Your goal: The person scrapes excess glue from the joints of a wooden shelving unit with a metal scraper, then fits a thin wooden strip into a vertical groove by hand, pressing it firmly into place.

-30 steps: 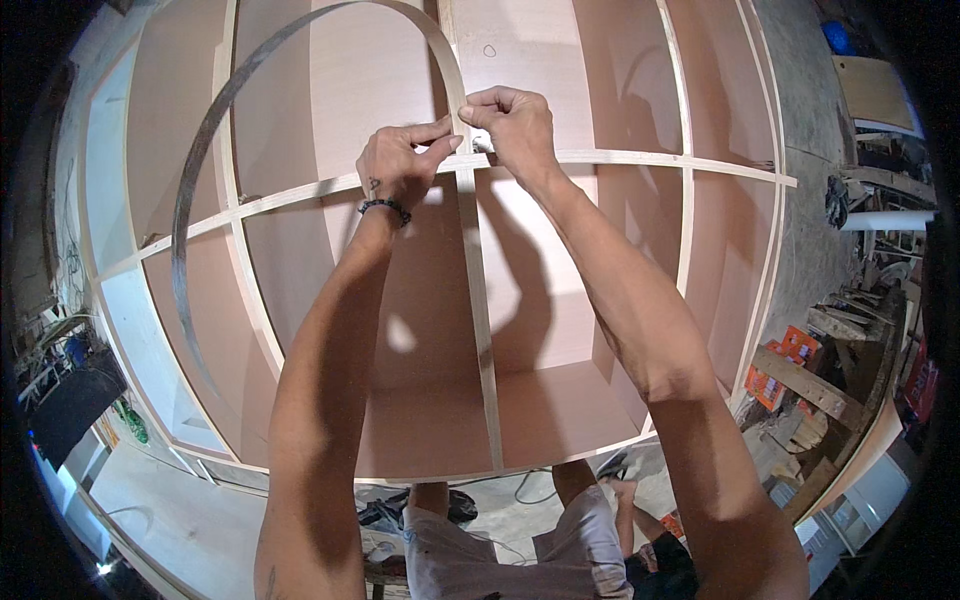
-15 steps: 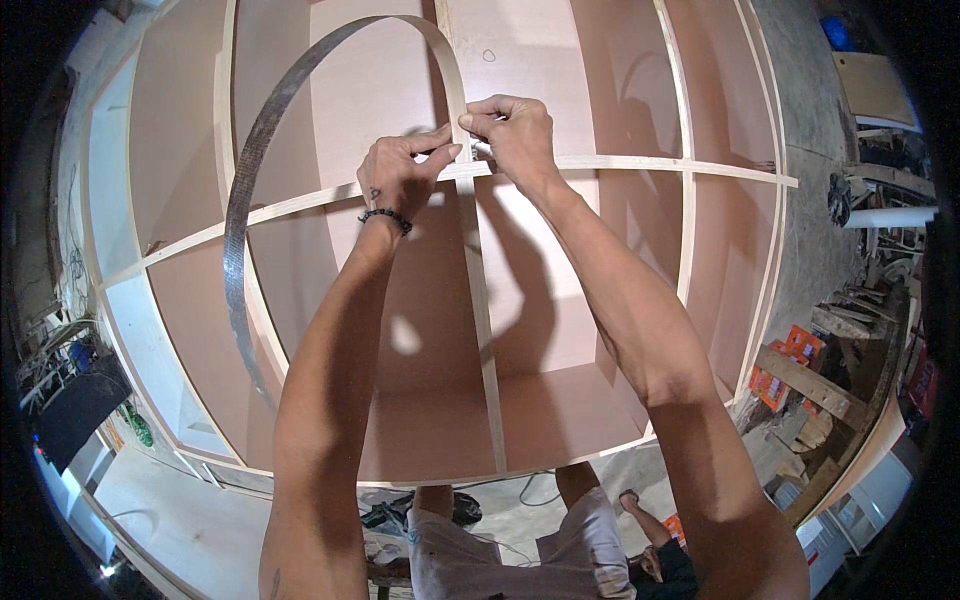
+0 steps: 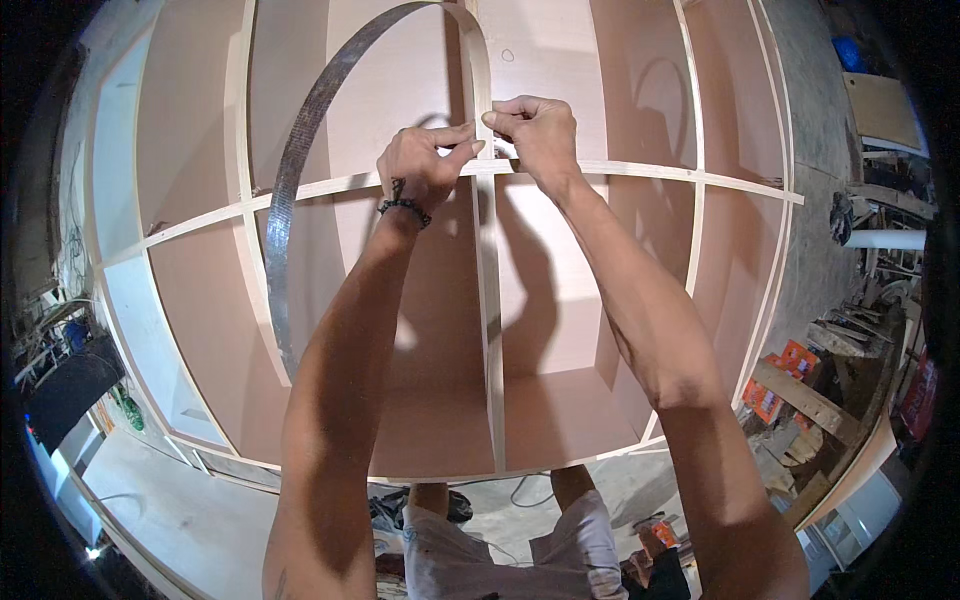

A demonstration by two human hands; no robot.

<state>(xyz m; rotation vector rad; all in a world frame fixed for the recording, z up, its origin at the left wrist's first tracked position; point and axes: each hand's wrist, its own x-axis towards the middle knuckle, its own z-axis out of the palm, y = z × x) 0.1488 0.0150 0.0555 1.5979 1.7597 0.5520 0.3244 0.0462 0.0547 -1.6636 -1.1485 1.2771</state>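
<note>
A large wooden cabinet frame (image 3: 620, 170) lies beneath my hands, its open compartments parted by pale edges crossing near the middle. A long flexible edging strip (image 3: 298, 150), wood-coloured on one face and dark on the other, arches up from that crossing and loops down to the left. My left hand (image 3: 415, 165), with a dark beaded bracelet at the wrist, pinches the strip's left side just above the crossing. On its right side my right hand (image 3: 540, 135) pinches it slightly higher. The strip's far end is lost behind my left forearm.
Orange packs (image 3: 785, 375) and a wooden plank (image 3: 808, 398) lie right of the cabinet among scrap wood. A white tube (image 3: 885, 239) sticks out higher up. At lower left is a pale panel (image 3: 165, 505); dark cables run near my legs.
The view has shifted, so the cabinet and both hands sit farther right. Both hands keep their pinch near the crossing. The strip's loop has swung and rises higher in the picture.
</note>
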